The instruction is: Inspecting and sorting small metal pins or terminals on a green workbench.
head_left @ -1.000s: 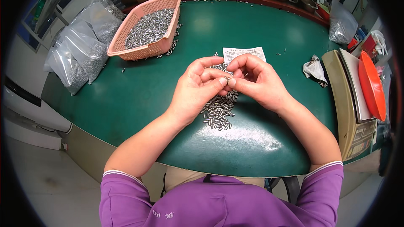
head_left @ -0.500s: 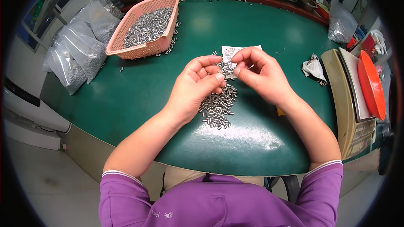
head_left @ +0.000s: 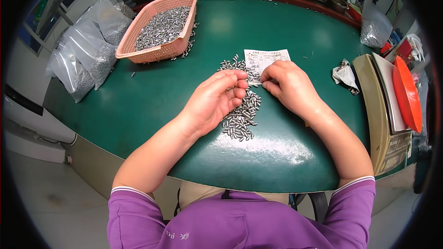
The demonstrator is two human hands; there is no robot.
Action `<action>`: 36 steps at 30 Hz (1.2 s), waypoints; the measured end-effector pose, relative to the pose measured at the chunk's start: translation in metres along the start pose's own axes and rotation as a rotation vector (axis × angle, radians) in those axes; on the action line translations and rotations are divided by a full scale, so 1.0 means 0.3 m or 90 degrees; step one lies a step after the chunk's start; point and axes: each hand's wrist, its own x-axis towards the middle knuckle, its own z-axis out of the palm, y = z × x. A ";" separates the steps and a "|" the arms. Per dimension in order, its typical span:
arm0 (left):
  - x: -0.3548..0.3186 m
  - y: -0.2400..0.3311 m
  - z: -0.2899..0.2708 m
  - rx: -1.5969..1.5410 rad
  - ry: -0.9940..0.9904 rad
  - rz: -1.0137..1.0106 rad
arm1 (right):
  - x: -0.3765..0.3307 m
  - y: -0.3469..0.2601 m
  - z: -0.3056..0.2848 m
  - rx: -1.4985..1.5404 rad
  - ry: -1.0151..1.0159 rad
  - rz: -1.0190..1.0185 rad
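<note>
The green desk (head_left: 138, 106) fills most of the frame. At upper left on it sits your pink perforated plastic basket (head_left: 157, 54), holding many small metal pins. Your left hand (head_left: 215, 94) is over the centre, its fingers loosely curled; you can't tell whether they grip anything. Your right hand (head_left: 290, 83), right of centre, has thumb and forefinger drawn together, their grip equally unclear. The pile of small metal pins (head_left: 242, 119) lies mid-frame, partly beneath your left hand, reaching up to the printed paper slip (head_left: 277, 55).
</note>
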 end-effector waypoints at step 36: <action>-0.003 -0.013 0.016 0.120 -0.036 0.008 | 0.018 -0.075 -0.021 0.316 0.029 0.117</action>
